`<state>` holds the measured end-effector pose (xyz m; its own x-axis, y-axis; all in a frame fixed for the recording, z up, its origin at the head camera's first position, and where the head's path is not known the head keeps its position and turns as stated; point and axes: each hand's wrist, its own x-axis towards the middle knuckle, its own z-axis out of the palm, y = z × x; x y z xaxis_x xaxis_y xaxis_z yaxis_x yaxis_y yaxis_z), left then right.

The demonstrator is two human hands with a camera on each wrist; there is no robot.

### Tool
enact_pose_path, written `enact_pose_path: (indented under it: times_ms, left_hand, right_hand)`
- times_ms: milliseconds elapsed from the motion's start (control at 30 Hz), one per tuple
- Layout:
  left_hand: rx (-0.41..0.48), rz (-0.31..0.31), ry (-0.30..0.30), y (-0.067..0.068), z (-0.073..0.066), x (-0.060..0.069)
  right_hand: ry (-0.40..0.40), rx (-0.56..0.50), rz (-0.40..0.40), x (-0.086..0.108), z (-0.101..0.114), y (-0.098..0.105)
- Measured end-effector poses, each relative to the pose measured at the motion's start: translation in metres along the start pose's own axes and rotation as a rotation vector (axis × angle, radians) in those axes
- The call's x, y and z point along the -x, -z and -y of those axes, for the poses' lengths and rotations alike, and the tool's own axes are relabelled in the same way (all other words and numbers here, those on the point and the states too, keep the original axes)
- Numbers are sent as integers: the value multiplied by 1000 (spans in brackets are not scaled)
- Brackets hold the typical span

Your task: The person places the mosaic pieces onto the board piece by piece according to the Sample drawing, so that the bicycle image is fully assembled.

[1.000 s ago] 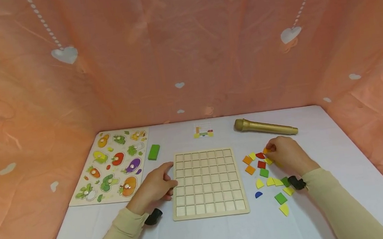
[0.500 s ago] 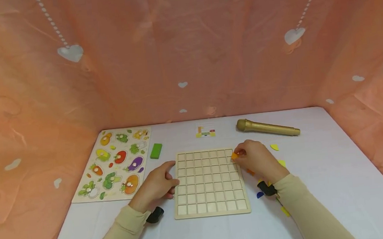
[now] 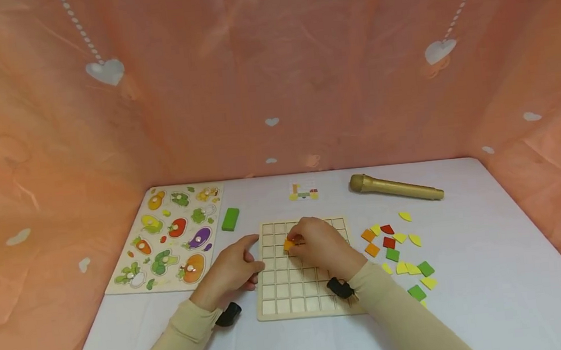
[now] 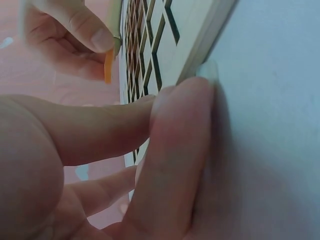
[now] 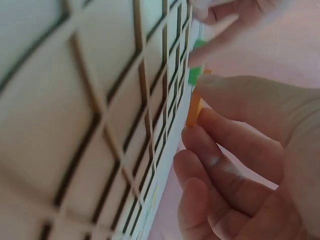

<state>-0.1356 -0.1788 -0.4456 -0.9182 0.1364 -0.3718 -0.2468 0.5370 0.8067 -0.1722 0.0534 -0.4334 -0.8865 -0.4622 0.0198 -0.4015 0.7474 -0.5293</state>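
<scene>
Here, right hand pinches one orange tile above one board.

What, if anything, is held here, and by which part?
The right hand pinches an orange tile between thumb and fingertips; whether by edges or faces is unclear. The left hand touches the board at its edge.

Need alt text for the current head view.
A right hand pinches an orange tile over a wooden grid board, left hand at its left edge. Loose colored tiles lie right; a vegetable puzzle lies left, a gold microphone beyond the tiles.
</scene>
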Motion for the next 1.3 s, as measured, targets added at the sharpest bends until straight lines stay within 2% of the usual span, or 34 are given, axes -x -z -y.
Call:
enact_pose_path:
  times_ms: [267,500,867,1300]
  left_hand:
    - [21,-8,25,-1,1,-1]
    - [16,-17,16,0,-1,-1]
    - [19,-15,18,-3,-1,-1]
    - [20,-15,25,-2,-2,1]
  right_hand:
    - [67,12,7,-4,9,-14]
    - [91,52,-5,-7,8,-18]
    - [57,46,10,-6,9,-19]
    - [58,63,-6,-6,9,-21]
